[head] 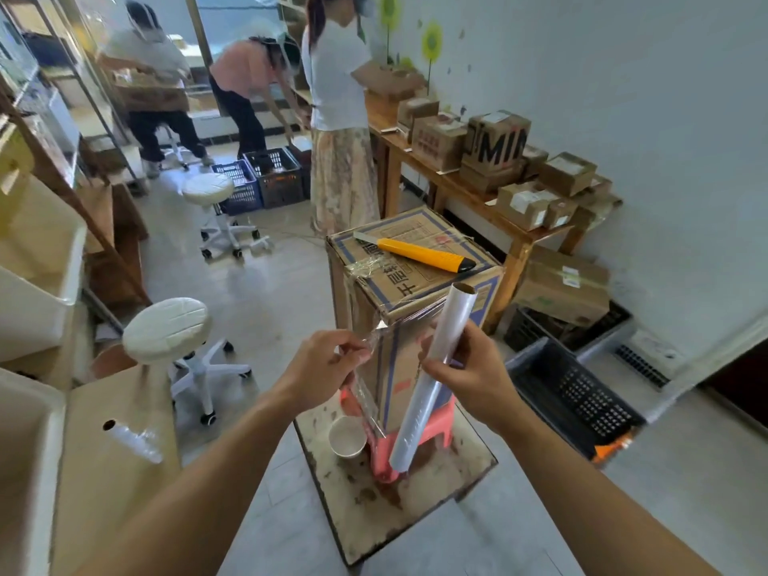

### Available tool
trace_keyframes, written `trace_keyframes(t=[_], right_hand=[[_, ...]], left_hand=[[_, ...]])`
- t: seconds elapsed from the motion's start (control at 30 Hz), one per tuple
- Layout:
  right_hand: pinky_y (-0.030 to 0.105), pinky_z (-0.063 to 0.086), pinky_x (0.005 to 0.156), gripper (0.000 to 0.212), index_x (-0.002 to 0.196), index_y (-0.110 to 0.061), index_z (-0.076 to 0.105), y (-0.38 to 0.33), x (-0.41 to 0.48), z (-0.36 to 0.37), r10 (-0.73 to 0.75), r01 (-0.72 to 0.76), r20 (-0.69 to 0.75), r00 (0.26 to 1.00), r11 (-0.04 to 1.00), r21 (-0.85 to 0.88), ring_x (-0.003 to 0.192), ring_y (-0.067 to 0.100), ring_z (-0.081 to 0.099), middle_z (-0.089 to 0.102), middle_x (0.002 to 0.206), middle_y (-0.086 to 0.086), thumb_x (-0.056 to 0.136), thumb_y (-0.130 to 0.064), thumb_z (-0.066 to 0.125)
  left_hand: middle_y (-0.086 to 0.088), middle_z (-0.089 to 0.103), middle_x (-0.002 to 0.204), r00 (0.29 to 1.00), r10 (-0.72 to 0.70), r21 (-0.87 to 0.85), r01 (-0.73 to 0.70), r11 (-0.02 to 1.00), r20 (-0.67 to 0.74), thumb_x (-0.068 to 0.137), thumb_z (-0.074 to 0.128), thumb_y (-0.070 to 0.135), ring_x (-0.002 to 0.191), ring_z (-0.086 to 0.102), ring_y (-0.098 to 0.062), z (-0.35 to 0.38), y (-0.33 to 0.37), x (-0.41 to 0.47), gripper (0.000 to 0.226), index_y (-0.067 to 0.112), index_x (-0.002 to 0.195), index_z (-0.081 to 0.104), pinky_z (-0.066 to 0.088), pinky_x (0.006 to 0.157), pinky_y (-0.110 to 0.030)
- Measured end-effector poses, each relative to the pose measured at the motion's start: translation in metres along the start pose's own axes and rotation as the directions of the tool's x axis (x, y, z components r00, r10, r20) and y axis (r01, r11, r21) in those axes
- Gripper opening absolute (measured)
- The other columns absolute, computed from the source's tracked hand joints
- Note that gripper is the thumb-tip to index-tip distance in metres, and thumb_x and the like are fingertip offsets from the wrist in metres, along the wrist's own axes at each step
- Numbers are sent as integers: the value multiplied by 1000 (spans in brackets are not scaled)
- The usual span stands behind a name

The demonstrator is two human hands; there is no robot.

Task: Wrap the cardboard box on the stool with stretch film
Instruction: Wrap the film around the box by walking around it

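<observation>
1. Cluttered packing room with parcels on a side table point(490, 193); the cardboard box point(411, 284) stands tall on a pink stool point(415, 434), a yellow knife point(424, 253) on its top.
2. Right hand point(465, 367) grips the film roll point(432, 376), long axis near upright just beside the box's near corner.
3. Left hand point(328, 363) pinches the loose film edge point(365, 347) (the nearer hand to that corner), so the sheet spans hand to roll across the near face.
</observation>
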State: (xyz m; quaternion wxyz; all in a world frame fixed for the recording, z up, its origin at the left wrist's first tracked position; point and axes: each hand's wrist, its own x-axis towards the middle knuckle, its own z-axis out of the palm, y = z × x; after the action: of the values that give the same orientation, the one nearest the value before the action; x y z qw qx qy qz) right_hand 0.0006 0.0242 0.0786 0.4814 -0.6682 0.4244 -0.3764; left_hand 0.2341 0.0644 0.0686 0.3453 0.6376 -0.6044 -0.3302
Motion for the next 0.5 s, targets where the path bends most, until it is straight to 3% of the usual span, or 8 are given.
trace_keyframes(t=[0.13, 0.23, 0.3, 0.4, 0.5], right_hand=[[48, 59, 86, 39, 113, -9, 54, -6, -3, -5, -4, 4, 16, 1000, 1000, 21, 92, 25, 72, 72, 98, 10, 81, 1, 75], [49, 58, 91, 50, 123, -9, 49, -13, -7, -5, 36, -41, 42, 998, 991, 125, 100, 24, 72, 74, 107, 10, 81, -5, 77], [48, 58, 91, 49, 121, -9, 52, -19, -8, -2, 36, -36, 3, 999, 986, 160, 99, 22, 73, 75, 105, 10, 79, -11, 78], [47, 60, 86, 53, 122, -17, 46, -26, -6, 3, 44, -33, -83, 996, 991, 128, 90, 21, 74, 74, 98, 12, 80, -33, 74], [48, 61, 78, 45, 121, -31, 36, -21, -3, 6, 6, -14, -116, 993, 998, -62, 85, 25, 73, 72, 96, 15, 89, -41, 65]], left_hand=[[-5, 69, 74, 999, 48, 31, -48, 998, 22, 95, 61, 13, 59, 69, -16, 0, 0, -1, 9, 13, 92, 69, 60, 60, -38], [-6, 68, 76, 998, 67, 79, -65, 995, -18, 97, 58, 16, 66, 67, -23, 4, -5, -2, 15, 22, 85, 66, 56, 62, -42], [-13, 66, 75, 998, -17, -116, 10, 993, -59, 102, 49, 18, 68, 63, -33, 16, -4, -8, 23, 20, 82, 60, 51, 61, -49], [-13, 53, 65, 981, -191, -588, 128, 799, -46, 106, 35, 21, 56, 52, -29, 45, 5, -25, 32, 6, 82, 48, 44, 52, -38], [-3, 40, 58, 980, -171, -657, 65, 751, -98, 102, 36, 34, 47, 36, -16, 69, 8, -36, 38, 5, 78, 41, 32, 42, -27]])
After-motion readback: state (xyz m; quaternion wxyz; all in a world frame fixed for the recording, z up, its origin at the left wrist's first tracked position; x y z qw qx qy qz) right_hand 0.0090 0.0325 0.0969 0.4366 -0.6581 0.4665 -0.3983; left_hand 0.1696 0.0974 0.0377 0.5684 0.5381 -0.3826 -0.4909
